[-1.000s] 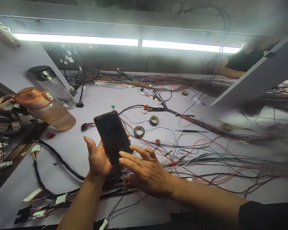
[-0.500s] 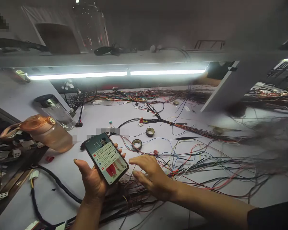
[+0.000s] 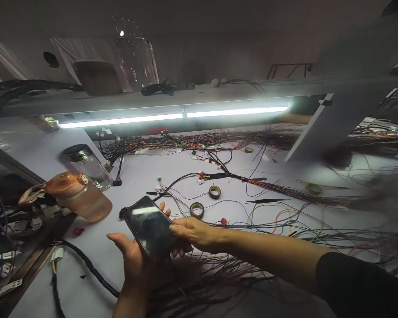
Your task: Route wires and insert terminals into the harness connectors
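A smartphone [image 3: 149,229] with a dark screen that reflects the lamp lies in my left hand [image 3: 134,260]. The left thumb sticks out to the side, while the fingertips curl round the phone's far edge. My right hand [image 3: 194,234] grips the phone's right edge between thumb and fingers. Beyond the hands are two rolls of tape, one roll [image 3: 197,210] near the right fingers and another roll [image 3: 214,191] a little farther off. Bundled wires [image 3: 215,282] lie beneath the hands, partly hidden and blurred.
An orange bottle [image 3: 82,198] and a clear bottle [image 3: 93,170] with a dark lid lean at the left. A taped wire harness [image 3: 230,176] runs across the white table. Above hangs a lit tube lamp [image 3: 239,112] under a shelf. Connectors [image 3: 13,285] fill the left side.
The phone's screen has gone from lit to dark. My right hand has moved in from the right and taken hold of the phone's edge. The view has shifted slightly.
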